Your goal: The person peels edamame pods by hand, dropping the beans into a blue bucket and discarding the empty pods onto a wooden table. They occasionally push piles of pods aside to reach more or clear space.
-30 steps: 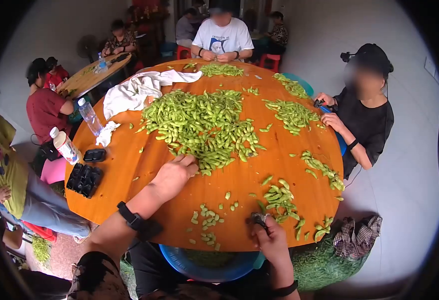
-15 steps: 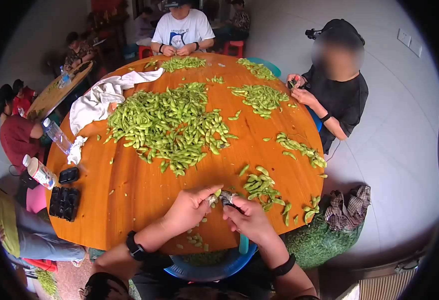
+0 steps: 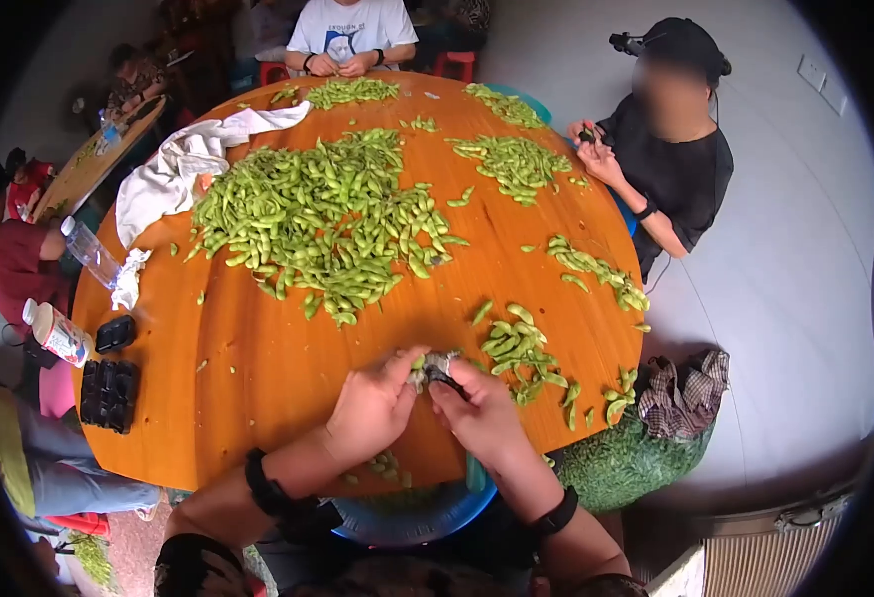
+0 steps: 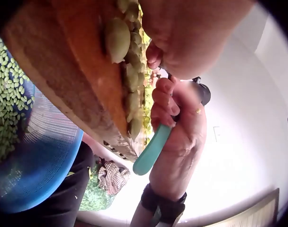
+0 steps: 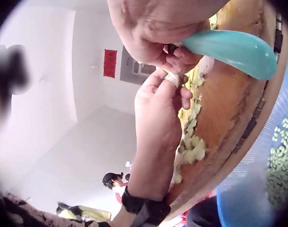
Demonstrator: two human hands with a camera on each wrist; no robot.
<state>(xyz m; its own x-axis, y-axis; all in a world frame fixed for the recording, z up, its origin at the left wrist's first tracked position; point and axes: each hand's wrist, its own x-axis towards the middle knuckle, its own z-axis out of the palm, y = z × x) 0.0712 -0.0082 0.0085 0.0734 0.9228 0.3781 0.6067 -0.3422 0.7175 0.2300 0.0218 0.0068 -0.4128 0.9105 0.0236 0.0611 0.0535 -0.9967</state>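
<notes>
Both hands meet above the near part of the round table (image 3: 258,398). The left hand (image 3: 369,406) pinches a green pod (image 3: 418,365) between thumb and forefinger. Against it, the right hand (image 3: 479,410) grips a tool whose turquoise handle (image 4: 153,150) sticks out below the curled fingers in the left wrist view; its working end is hidden. White wrapping covers a left fingertip in the right wrist view. Shelled beans (image 3: 385,466) lie on the table below the hands. A small group of pods (image 3: 517,348) lies right of them, and a large heap (image 3: 327,219) beyond.
Blue basin (image 3: 412,522) with beans below the table edge. Black trays (image 3: 109,396), two bottles (image 3: 57,333) and a white cloth (image 3: 173,174) on the left. People sit at the far side and at the right (image 3: 671,169). A full bag (image 3: 636,463) stands lower right.
The left hand has come back from the large heap to meet the right hand, which has moved up and left; a pod is now between them. The head view has shifted.
</notes>
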